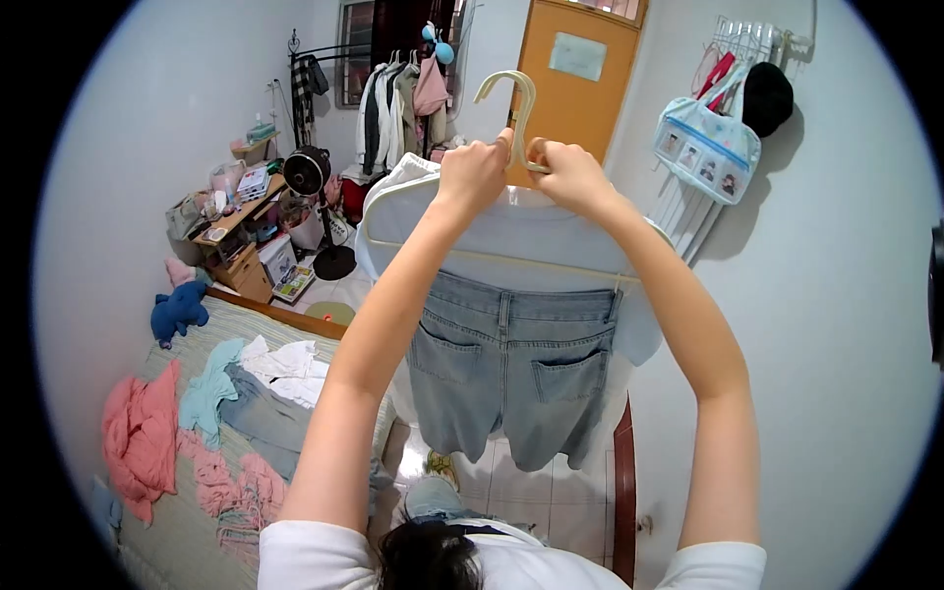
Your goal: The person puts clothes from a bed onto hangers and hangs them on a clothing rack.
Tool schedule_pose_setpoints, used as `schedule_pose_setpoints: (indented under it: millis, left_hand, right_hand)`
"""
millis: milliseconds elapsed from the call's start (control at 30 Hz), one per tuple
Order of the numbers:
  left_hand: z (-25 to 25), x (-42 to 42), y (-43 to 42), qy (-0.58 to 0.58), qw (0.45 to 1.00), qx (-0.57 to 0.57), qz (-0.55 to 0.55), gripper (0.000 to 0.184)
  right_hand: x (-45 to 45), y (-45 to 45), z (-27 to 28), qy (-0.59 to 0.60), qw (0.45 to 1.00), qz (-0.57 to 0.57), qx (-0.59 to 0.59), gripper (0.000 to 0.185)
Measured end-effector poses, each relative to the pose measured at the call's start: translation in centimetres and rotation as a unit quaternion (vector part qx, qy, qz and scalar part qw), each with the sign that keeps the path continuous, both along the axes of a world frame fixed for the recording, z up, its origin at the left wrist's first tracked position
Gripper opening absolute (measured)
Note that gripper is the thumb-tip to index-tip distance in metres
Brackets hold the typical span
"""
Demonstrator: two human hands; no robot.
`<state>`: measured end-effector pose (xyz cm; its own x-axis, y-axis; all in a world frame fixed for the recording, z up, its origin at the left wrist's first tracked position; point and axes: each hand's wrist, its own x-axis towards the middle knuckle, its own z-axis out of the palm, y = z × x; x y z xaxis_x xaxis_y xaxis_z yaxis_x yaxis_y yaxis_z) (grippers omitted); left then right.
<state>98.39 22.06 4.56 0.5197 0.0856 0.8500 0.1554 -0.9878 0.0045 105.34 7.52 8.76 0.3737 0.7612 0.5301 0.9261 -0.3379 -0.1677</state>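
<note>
Both my hands are raised in front of me at the neck of cream clothes hangers (528,93), whose hooks lie close together and point up. My left hand (477,175) is closed around the hangers just left of the hook stem. On the other side, the fingers of my right hand (568,175) pinch a hanger's shoulder. Denim shorts (506,354) hang by the waistband below the hanger's lower bar, with two back pockets facing me. Behind them hangs a pale blue-white garment (644,329), partly hidden by the shorts and my arms.
At left is a bed (157,536) with a coral garment (140,438), other loose clothes and a blue plush toy (179,313). A standing fan (308,172), desk (246,211) and clothes rack (324,49) stand farther back. Bags hang on the right wall beside an orange door (551,103).
</note>
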Motion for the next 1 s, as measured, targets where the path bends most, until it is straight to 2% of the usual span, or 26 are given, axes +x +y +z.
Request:
schedule_pose_setpoints:
  millis: [100,200,300,400,500,600,700,800,933,1000]
  left_hand:
    - [0.4,5.7,4.3,-0.028,1.000,-0.005,-0.001,0.025]
    - [1.9,10.7,8.9,-0.034,0.999,0.001,-0.015,0.026]
    - [3.5,15.1,13.7,-0.025,1.000,0.014,0.000,0.028]
    - [3.8,19.3,18.5,-0.011,1.000,0.008,0.022,0.031]
    - [2.4,22.6,22.9,-0.001,0.999,-0.013,0.037,0.029]
    - [1.8,26.1,28.0,0.010,0.998,-0.043,0.051,0.025]
    - [1.1,29.2,32.4,-0.016,0.995,-0.080,0.059,0.016]
    - [1.2,33.0,37.5,-0.021,0.991,-0.081,0.100,0.014]
    - [2.0,37.5,43.7,-0.055,0.984,-0.087,0.144,0.011]
    - [2.6,39.6,47.4,-0.072,0.981,-0.089,0.154,0.016]
  right_hand:
    - [6.7,2.0,0.7,-0.021,0.997,-0.043,-0.060,0.027]
    - [13.4,6.2,1.3,0.026,0.994,-0.061,-0.092,0.037]
    - [18.7,10.9,2.0,0.056,0.996,-0.016,-0.072,0.052]
    - [23.3,15.9,2.0,0.091,0.991,-0.021,-0.096,0.059]
    - [26.0,19.8,1.2,0.141,0.981,-0.006,-0.134,0.052]
    - [32.8,25.4,-1.2,0.216,0.965,0.083,-0.121,0.049]
    - [37.0,30.2,-2.5,0.309,0.922,0.208,-0.110,0.055]
    - [40.7,35.6,-1.7,0.318,0.896,0.284,-0.123,0.051]
    - [45.7,42.4,-0.4,0.335,0.859,0.364,-0.132,0.035]
    - [48.1,46.4,0.5,0.356,0.835,0.401,-0.127,0.028]
